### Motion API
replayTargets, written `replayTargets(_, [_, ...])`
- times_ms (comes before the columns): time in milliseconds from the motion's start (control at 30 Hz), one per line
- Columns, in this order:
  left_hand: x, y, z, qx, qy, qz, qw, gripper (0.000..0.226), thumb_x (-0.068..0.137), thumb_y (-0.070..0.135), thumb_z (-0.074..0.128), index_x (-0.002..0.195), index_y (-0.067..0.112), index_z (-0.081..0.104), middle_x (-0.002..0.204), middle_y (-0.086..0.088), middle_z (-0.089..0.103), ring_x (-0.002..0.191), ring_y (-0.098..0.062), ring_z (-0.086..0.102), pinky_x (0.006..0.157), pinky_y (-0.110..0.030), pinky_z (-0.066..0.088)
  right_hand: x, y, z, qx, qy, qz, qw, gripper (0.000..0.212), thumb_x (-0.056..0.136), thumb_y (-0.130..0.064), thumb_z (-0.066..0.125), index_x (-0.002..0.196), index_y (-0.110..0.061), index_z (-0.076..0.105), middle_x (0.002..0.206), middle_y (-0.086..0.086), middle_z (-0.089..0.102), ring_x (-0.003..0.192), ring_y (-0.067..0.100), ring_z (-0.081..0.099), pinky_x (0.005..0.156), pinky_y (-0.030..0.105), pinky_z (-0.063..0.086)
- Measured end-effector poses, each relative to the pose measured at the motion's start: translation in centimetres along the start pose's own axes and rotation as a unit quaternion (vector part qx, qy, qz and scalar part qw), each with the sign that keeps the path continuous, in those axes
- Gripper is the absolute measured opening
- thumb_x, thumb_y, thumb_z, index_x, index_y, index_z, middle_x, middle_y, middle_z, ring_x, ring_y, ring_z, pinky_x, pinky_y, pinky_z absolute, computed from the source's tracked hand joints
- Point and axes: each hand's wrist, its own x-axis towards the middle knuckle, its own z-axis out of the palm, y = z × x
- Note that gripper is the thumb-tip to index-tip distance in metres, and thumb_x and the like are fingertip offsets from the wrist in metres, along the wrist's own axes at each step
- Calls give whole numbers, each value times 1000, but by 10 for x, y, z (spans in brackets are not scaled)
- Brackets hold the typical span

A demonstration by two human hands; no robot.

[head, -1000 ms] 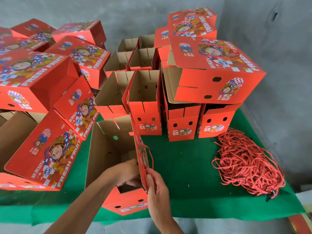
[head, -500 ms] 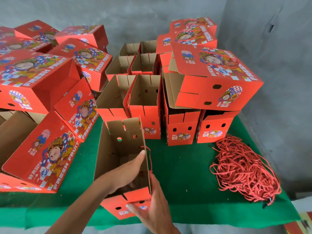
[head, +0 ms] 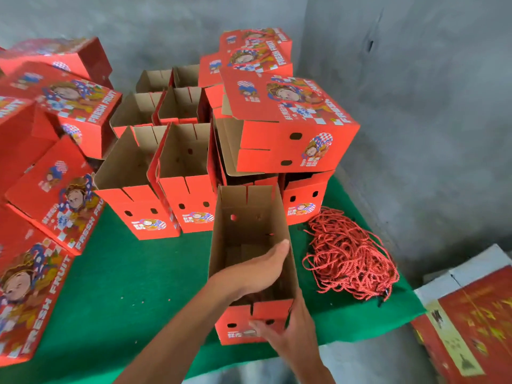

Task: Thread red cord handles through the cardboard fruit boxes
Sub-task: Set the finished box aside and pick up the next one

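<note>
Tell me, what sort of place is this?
Probably a small packing workshop: many printed fruit boxes stacked on a green table, a heap of red cords, and bare concrete walls.

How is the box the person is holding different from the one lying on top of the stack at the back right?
The held box stands upright on the green mat, open top showing its brown inside; the stacked box lies on its side atop other boxes, printed face up. The left hand reaches inside the held box and the right hand holds its front; nobody touches the stacked box. Both are red cardboard with dark oval holes.
</note>
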Motion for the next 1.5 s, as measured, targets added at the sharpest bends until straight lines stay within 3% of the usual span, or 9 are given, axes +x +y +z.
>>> replayTargets(100, [18,25,16,25,0,14,1000,73,90,81,7,156,50,10,167,16,11,155,-14,13,126,-39,5,12,12,-19,-7,2,29,1000,99,56,-85,82,141,-55,39,130,-38,54,116,-19,53,90,3,46])
replayTargets(233, [35,43,27,28,48,7,998,68,93,78,6,155,52,12,168,10,14,155,-21,16,123,-39,9,36,28,-41,-19,-45,55,997,84,58,-86,79,126,-48,49,110,-29,69,103,-10,63,90,26,56])
replayTargets(333, [43,42,30,43,75,30,996,69,93,77,3,155,51,15,167,3,21,153,-25,23,122,-41,14,51,29,-52,-33,-68,33,997,72,63,-85,77,121,-55,47,109,-32,67,102,-11,63,85,19,52])
replayTargets(500, [41,31,27,81,128,34,988,65,91,77,-2,151,57,13,163,1,34,146,-36,37,118,-48,26,58,32,-48,-77,-83,-5,994,97,73,-87,67,152,-48,30,138,-30,56,124,-10,54,102,24,50])
replayTargets(667, [35,33,22,80,135,56,986,59,92,74,-2,145,60,19,157,2,44,140,-34,46,114,-50,33,61,35,-42,-68,-88,1,994,89,74,-85,69,147,-55,29,133,-36,54,121,-12,55,102,34,55])
replayTargets(900, [25,33,21,124,149,77,978,45,100,63,2,142,55,17,152,1,48,132,-39,51,106,-51,38,64,30,-37,-78,-91,-10,993,101,72,-87,69,154,-54,21,136,-37,53,118,-15,56,98,29,55])
replayTargets(1067, [21,34,25,128,110,44,985,96,73,96,-3,155,49,15,146,-8,55,129,-39,54,111,-52,40,65,29,-37,-72,-87,-2,994,103,68,-87,72,152,-57,21,135,-42,50,115,-14,57,93,23,54])
replayTargets(1333, [18,28,26,145,136,43,979,99,73,96,-4,156,45,17,135,-11,63,123,-39,58,108,-51,42,59,29,-29,-61,-99,20,993,93,68,-86,73,145,-46,40,129,-38,55,116,-10,58,98,34,57])
replayTargets(1500, [21,22,19,143,144,51,978,96,76,94,-2,157,46,16,150,-3,53,134,-37,51,113,-49,37,62,20,-25,-64,-94,9,993,98,73,-86,69,153,-41,33,137,-32,54,122,-13,53,100,25,52])
